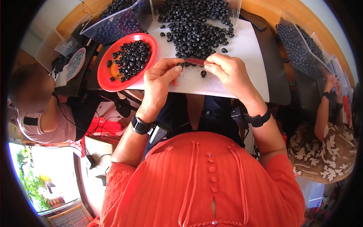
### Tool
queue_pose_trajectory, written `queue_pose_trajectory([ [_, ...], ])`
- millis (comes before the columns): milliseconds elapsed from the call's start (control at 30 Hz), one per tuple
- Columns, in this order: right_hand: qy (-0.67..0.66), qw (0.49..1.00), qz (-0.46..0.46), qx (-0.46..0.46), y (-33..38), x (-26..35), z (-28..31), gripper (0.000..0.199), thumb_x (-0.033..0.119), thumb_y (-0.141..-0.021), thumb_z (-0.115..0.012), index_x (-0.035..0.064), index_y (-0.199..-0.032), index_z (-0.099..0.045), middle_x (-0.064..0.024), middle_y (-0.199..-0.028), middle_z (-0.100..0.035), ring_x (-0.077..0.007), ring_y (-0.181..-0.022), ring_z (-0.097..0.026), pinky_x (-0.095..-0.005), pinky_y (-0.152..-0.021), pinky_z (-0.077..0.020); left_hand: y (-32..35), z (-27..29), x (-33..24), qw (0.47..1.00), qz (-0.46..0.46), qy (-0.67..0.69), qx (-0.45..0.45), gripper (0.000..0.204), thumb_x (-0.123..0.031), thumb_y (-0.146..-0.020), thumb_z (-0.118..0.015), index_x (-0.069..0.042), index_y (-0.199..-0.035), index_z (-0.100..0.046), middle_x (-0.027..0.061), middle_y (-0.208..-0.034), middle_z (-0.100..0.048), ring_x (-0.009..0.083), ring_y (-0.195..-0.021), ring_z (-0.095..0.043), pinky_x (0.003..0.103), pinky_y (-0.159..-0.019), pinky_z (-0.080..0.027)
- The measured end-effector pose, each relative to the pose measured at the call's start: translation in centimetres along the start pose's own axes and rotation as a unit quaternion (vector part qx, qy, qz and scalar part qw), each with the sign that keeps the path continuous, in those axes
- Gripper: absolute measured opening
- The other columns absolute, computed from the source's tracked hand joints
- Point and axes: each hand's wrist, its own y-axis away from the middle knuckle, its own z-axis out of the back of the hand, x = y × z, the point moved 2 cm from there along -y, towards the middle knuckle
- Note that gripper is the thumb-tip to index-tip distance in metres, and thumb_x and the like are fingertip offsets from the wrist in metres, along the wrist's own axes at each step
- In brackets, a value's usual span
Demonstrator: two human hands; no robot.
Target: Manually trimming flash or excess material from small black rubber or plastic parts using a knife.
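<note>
A dark red strip [194,61] is held above the white board [245,56], pinched in the right hand [227,72]. The left hand [160,77] is closed on a black bead [180,65] at the strip's end. Judged step: fitting bead to strip; alignment needed next. Loose beads [196,36] lie beyond; the red plate [104,77] holds more, as do the clear bins [113,22].

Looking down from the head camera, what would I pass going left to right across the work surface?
Small grey dish → red plate of black beads → left hand → thin red strip → right hand → clear bag of beads.
</note>
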Motion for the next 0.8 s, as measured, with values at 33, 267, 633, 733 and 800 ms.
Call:
queue_pose_trajectory([
  [33, 0.015, 1.000, -0.005, -0.010, -0.3, -0.2, 0.1, 0.014, 0.021, -0.096, -0.069, 0.0070, -0.093, -0.071, -0.0109, -0.080, -0.072, -0.0301, -0.067, -0.068, -0.0396, -0.059, -0.0508, -0.2, 0.0, 0.1, 1.000, -0.001, 0.012, 0.000, 0.023, -0.003, -0.099, -0.066, 0.005, -0.120, -0.071, 0.0078, -0.101, -0.071, 0.0094, -0.079, -0.059, 0.022, -0.071, -0.049],
  [267, -0.093, 0.993, -0.057, -0.053, 0.3, -1.2, -0.3, 0.010, 0.015, -0.097, -0.072, 0.0047, -0.099, -0.073, -0.0109, -0.074, -0.068, -0.0227, -0.060, -0.063, -0.0337, -0.059, -0.0489, -0.2, -0.2, 0.1, 0.999, -0.004, -0.030, 0.023, 0.023, -0.002, -0.100, -0.064, 0.003, -0.121, -0.071, 0.0056, -0.101, -0.070, 0.0089, -0.081, -0.059, 0.022, -0.074, -0.049],
  [633, -0.020, 0.984, -0.154, -0.085, 0.1, -2.7, 1.1, 0.013, 0.020, -0.098, -0.072, 0.0084, -0.102, -0.076, -0.0075, -0.069, -0.067, -0.0173, -0.059, -0.062, -0.0319, -0.060, -0.0488, -1.7, -4.8, -0.2, 0.942, -0.191, -0.214, 0.173, 0.020, -0.004, -0.096, -0.065, -0.002, -0.114, -0.070, 0.0071, -0.120, -0.068, 0.0181, -0.104, -0.062, 0.030, -0.088, -0.049],
  [733, -0.051, 0.980, -0.167, -0.097, 0.4, -3.3, 0.8, 0.013, 0.021, -0.098, -0.072, 0.0086, -0.102, -0.076, -0.0055, -0.069, -0.068, -0.0163, -0.060, -0.062, -0.0316, -0.061, -0.0491, -2.1, -4.8, -0.2, 0.960, -0.175, -0.185, 0.119, 0.019, -0.001, -0.094, -0.067, -0.001, -0.112, -0.072, 0.0089, -0.114, -0.067, 0.0204, -0.099, -0.063, 0.033, -0.086, -0.052],
  [800, -0.094, 0.983, -0.069, -0.139, 0.6, -3.3, 0.7, 0.015, 0.021, -0.099, -0.070, 0.0083, -0.104, -0.075, -0.0044, -0.070, -0.069, -0.0164, -0.061, -0.063, -0.0321, -0.061, -0.0491, -1.6, -4.5, -0.3, 0.980, -0.118, -0.121, 0.108, 0.020, -0.001, -0.096, -0.066, -0.001, -0.114, -0.072, 0.0079, -0.111, -0.067, 0.0171, -0.094, -0.063, 0.029, -0.082, -0.052],
])
